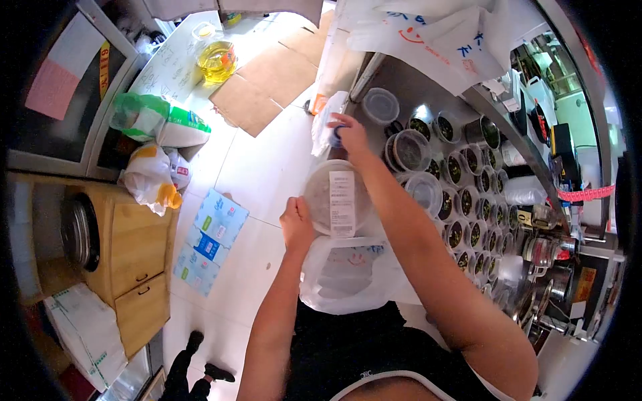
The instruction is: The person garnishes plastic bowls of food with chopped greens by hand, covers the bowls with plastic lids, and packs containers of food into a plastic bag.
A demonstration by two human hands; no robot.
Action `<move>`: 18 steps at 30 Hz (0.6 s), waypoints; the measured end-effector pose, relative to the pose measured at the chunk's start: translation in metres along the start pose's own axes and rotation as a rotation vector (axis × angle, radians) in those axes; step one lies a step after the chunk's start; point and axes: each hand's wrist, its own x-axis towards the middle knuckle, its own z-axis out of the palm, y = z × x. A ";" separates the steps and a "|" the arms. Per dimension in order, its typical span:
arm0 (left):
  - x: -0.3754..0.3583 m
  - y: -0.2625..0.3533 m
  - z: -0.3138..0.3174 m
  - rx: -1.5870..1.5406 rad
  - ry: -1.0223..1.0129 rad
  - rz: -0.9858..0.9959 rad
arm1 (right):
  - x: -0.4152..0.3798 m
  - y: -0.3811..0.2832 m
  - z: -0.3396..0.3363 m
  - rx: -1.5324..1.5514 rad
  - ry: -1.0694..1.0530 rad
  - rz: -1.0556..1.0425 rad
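Observation:
A round lidded takeout container (326,204) with a long white printed label (342,204) is held upright in front of me. My left hand (296,219) is closed at its left edge; the fingertips are hidden. Beyond the container, my right hand (350,136) has its fingers curled around a small dark blue item beside a white plastic packet (323,127). What that item is cannot be made out. Nearest my body hangs a white plastic bag (344,294) with a red smiley print, its mouth below the container.
On the steel counter to the right stand several round tubs (455,167) of dark green food and a clear lid (380,105). Cardboard (267,80) and a blue printed box sheet (212,237) lie at left, near an oil jug (217,61). Another person's legs (187,364) show at bottom left.

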 end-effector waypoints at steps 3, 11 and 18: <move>0.021 -0.001 -0.007 0.022 0.053 -0.044 | -0.027 0.018 -0.060 -0.090 0.180 -0.192; 0.060 0.013 -0.004 0.031 0.052 0.073 | -0.166 0.032 -0.036 -0.072 0.184 -0.095; 0.050 0.015 0.027 0.065 -0.014 0.097 | -0.202 0.057 -0.035 -0.278 0.129 -0.258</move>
